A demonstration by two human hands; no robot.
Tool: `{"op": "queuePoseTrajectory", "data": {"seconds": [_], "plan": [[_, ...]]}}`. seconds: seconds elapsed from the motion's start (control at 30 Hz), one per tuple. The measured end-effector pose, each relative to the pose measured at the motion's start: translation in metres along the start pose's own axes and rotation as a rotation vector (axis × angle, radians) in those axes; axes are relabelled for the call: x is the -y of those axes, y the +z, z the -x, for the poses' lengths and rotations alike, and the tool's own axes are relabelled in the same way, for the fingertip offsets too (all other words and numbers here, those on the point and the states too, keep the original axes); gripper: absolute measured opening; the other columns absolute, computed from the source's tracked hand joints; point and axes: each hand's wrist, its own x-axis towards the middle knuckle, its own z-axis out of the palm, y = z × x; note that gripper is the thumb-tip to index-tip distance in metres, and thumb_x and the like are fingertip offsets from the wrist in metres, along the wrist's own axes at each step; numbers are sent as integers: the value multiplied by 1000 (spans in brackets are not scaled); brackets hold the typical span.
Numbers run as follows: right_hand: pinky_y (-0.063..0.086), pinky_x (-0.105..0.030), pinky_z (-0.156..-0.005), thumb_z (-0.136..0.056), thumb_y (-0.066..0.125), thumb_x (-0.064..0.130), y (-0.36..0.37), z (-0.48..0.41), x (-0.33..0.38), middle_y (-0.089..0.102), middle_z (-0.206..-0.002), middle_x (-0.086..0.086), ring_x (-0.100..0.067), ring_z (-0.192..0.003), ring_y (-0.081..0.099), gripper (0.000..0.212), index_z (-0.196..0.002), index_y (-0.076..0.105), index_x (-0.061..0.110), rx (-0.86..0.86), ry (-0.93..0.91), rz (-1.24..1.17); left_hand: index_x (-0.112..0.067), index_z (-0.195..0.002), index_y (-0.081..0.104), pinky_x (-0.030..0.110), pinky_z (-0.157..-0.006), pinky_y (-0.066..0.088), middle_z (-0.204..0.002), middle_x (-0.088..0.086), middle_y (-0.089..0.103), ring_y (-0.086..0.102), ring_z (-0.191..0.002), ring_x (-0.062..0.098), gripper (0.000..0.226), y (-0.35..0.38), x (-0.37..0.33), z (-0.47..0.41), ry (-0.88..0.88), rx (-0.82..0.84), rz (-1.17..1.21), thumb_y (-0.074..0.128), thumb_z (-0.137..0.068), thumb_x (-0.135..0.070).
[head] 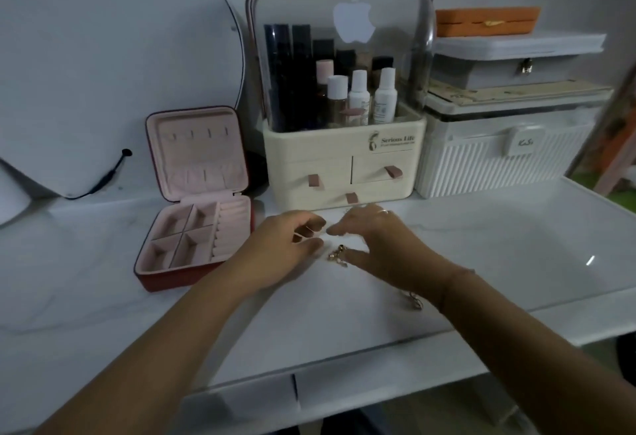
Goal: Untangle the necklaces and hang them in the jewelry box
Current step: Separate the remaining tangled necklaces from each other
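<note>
Your left hand [292, 242] and right hand [371, 242] — fingers pinched on fine chain, apparently; necklaces [339, 255] bunched on table right of open jewelry box [196, 200]. Hooks empty — untangling, hanging remain.

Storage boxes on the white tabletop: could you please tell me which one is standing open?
The small red jewelry box with pink lining, at far left: its lid is raised, showing hooks and compartments. The cream cosmetics organizer and white ribbed case are closed.

A home dressing table: cosmetics organizer [339, 118], round mirror [103, 56], open jewelry box [196, 193].
</note>
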Motion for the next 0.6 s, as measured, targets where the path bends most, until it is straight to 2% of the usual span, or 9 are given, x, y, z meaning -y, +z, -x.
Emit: {"op": "queuePoseTrajectory", "data": {"seconds": [0.07, 0.2, 0.37, 0.43, 0.47, 0.53, 0.6], "plan": [[46, -38, -91, -82, 71, 25, 2, -16, -6, 67, -106, 0, -16, -98, 58, 30, -111, 68, 20, 105, -77, 64, -26, -116, 63, 13, -82, 45, -106, -15, 63, 57, -94, -5, 28, -5, 1, 1, 4, -26, -25, 64, -88, -25], [45, -27, -86, -87, 64, 23, 3, -33, -5, 64, -100, -2, -13, -88, 55, 16, -100, 68, 15, 294, -107, 194, -26, -118, 61, 12, -82, 43, -108, -14, 63, 57, -95, -4, 29, -11, 2, -3, 12, -14, -32, 61, -90, -27], [44, -24, -73, -88, 63, 17, 3, -44, -3, 66, -85, -10, -19, -75, 56, 15, -87, 70, 3, 387, -221, 134, -25, -109, 66, 19, -88, 47, -104, -10, 67, 62, -97, 5, 20, -11, 1, -23, -35, -71, 154, 63, -89, -24], [44, -14, -67, -88, 63, 13, -6, -51, -3, 67, -81, -6, -16, -72, 60, 10, -83, 69, 7, 424, -173, -30, -22, -103, 67, 27, -92, 50, -101, -3, 70, 65, -96, 12, 15, -12, 2, -33, -94, -133, 320, 62, -89, -21], [45, -11, -67, -87, 63, 10, -12, -55, -2, 68, -79, -3, -12, -70, 61, 8, -81, 68, 11, 427, -102, -196, -18, -101, 68, 30, -92, 51, -99, 1, 71, 66, -95, 16, 13, -13, 2, -38, -126, -156, 415, 60, -91, -20], [50, -20, -70, -87, 61, 7, -22, -65, -4, 70, -78, -5, -13, -69, 61, 11, -81, 68, 14, 389, 18, -522, -10, -97, 68, 32, -88, 54, -93, 7, 70, 66, -88, 20, 20, -15, 0, -45, -183, -166, 619, 54, -95, -23], [50, -30, -70, -89, 58, 6, -26, -75, -9, 69, -80, -11, -17, -69, 60, 8, -86, 65, 9, 320, 69, -756, -9, -93, 67, 33, -80, 55, -86, 10, 68, 65, -80, 21, 33, -14, -5, -48, -268, -129, 825, 46, -97, -35]]}}
